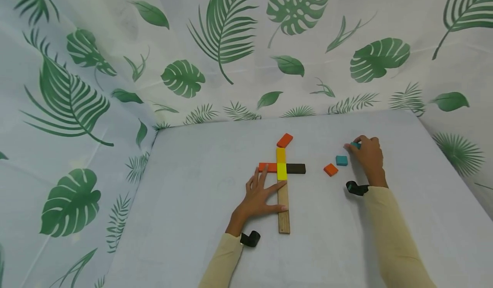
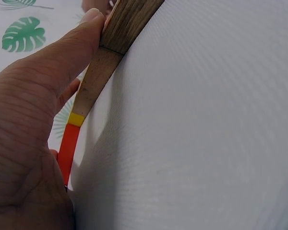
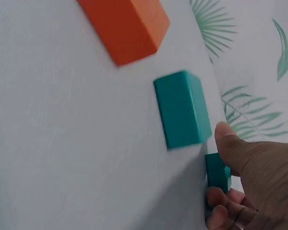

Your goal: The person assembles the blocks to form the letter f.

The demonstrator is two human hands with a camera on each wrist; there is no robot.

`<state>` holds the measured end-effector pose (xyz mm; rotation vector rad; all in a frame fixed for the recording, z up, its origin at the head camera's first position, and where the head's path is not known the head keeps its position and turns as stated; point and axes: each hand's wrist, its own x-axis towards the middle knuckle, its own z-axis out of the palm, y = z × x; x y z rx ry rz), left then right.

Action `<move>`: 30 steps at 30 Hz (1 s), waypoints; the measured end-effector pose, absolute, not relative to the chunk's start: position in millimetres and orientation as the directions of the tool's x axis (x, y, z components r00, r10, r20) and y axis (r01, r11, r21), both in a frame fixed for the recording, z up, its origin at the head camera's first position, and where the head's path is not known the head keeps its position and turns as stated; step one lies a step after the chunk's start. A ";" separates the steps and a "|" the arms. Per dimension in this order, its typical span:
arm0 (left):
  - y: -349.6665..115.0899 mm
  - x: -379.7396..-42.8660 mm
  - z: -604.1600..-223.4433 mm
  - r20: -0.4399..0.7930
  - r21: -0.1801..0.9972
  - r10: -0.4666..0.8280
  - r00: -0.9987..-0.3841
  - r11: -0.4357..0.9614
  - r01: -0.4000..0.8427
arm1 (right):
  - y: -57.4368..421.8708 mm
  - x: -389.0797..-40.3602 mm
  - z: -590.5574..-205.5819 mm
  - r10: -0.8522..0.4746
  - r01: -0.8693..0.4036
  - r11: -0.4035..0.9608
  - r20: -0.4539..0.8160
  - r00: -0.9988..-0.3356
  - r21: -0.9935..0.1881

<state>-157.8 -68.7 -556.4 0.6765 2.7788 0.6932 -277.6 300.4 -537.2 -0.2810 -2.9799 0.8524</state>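
Flat blocks form a cross on the table. A yellow block (image 1: 281,155) tops it, a brighter yellow block (image 1: 282,171) sits at the crossing, and wooden blocks (image 1: 283,222) make the stem. The arms are a red-orange block (image 1: 268,167) and a dark block (image 1: 296,168). My left hand (image 1: 257,196) lies spread, with thumb tip on the stem and other fingertips at the bright yellow and red-orange blocks. To the right, my right hand (image 1: 369,154) pinches a teal block (image 3: 218,171) between thumb and fingers, close over the table. A second teal block (image 1: 341,160) lies beside it.
An orange block (image 1: 330,170) lies left of the second teal block. Another orange block (image 1: 285,140) is tilted at the top of the cross. Leaf-printed cloth (image 1: 231,44) hangs behind and on both sides of the white table (image 1: 185,185).
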 end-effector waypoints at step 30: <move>-67.6 -158.3 -556.1 -0.122 0.465 0.462 -0.878 0.808 0.360 | 189.6 -339.1 -541.1 0.012 0.035 0.727 -0.038 -0.999 -0.686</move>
